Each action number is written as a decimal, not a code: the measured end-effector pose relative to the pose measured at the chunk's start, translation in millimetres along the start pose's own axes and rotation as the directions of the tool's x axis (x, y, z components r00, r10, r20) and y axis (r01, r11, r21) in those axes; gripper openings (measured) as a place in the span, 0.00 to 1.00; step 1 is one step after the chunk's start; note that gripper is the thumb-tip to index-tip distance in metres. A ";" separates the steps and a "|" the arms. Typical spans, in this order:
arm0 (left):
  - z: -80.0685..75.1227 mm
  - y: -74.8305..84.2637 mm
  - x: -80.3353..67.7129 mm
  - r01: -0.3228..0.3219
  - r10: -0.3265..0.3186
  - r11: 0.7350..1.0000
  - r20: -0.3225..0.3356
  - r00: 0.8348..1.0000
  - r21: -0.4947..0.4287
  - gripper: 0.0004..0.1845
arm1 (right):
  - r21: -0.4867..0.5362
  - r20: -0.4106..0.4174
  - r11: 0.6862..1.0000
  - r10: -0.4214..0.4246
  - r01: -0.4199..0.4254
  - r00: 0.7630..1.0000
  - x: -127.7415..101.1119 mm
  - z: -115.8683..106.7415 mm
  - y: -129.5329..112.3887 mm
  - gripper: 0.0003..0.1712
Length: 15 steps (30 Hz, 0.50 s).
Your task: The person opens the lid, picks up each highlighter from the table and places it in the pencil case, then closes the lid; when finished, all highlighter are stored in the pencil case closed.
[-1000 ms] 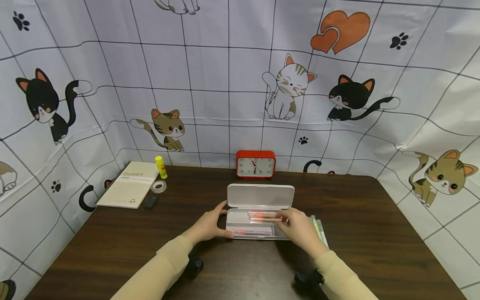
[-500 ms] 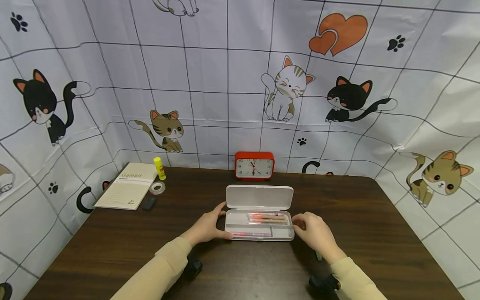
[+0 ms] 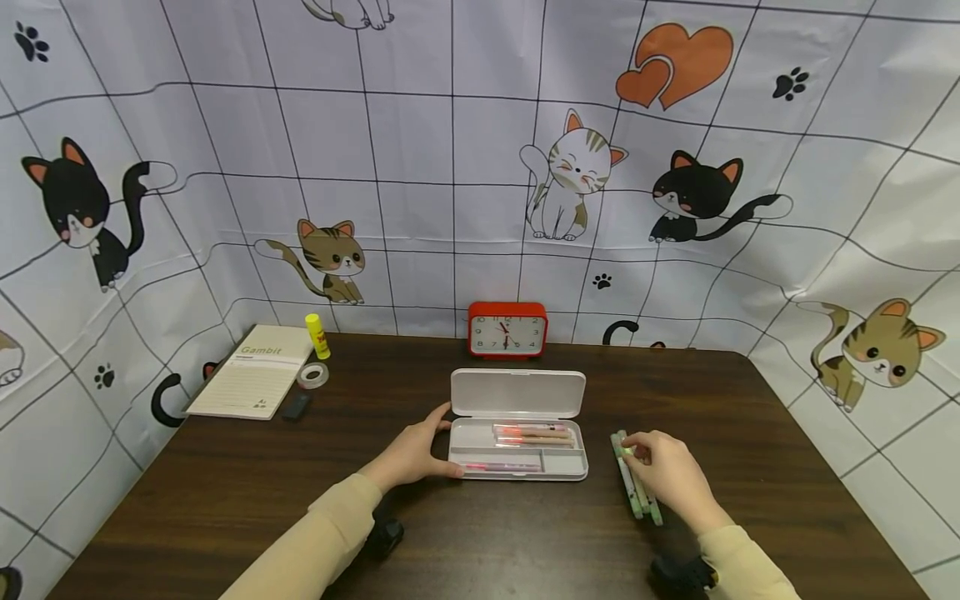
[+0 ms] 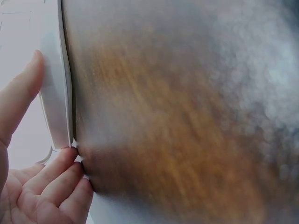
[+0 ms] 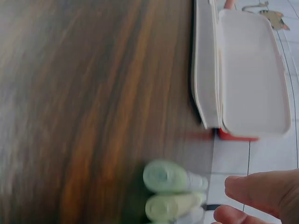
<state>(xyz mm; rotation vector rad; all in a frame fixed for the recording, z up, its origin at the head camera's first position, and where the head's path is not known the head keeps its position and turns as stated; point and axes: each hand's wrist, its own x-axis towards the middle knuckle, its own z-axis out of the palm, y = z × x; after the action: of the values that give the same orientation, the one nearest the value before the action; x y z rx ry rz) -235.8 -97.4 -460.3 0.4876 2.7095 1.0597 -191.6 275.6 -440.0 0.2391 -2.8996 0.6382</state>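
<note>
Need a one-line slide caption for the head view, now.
Left hand steadies an open white plastic pencil case on the dark wooden table; right hand reaches pale green pens beside it.

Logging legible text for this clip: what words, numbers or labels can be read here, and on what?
"Gambit": on the notebook cover, top left.
"12", "3", "6", "9" with the other hour numbers: on the red clock dial, small, only partly legible.
Glue stick label: red print, too small to read.
Small print low on the notebook: unreadable.
Pencil case and pens: no readable text.
</note>
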 end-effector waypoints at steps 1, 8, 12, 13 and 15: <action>-0.1 -0.1 -0.1 0.000 0.000 1.000 -0.001 1.000 0.002 0.58 | 0.004 0.003 1.000 0.005 -0.005 1.000 -0.7 -1.3 2.2 0.09; -0.2 -0.3 -1.1 0.007 -0.007 1.000 0.000 1.000 0.003 0.58 | 0.005 0.033 1.000 0.024 -0.024 0.999 -3.6 -7.4 17.2 0.10; -0.2 -0.2 -0.8 0.006 -0.006 1.000 -0.001 1.000 -0.003 0.58 | 0.014 0.077 0.999 0.037 -0.038 0.996 -3.8 -7.1 23.0 0.11; 0.0 -0.6 -0.4 0.005 -0.005 1.000 -0.002 1.000 -0.003 0.58 | 0.015 0.086 0.999 0.038 -0.039 0.996 -3.9 -6.8 23.7 0.11; 0.2 -0.7 0.0 0.007 -0.007 1.000 -0.003 1.000 -0.009 0.58 | 0.021 0.097 0.999 0.044 -0.046 0.994 -4.0 -6.1 24.8 0.12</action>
<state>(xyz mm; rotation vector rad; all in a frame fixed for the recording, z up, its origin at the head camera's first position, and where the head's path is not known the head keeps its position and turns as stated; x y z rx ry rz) -235.9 -97.7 -461.0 0.4747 2.7055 1.0708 -191.6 300.9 -445.2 0.2133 -2.9999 0.6859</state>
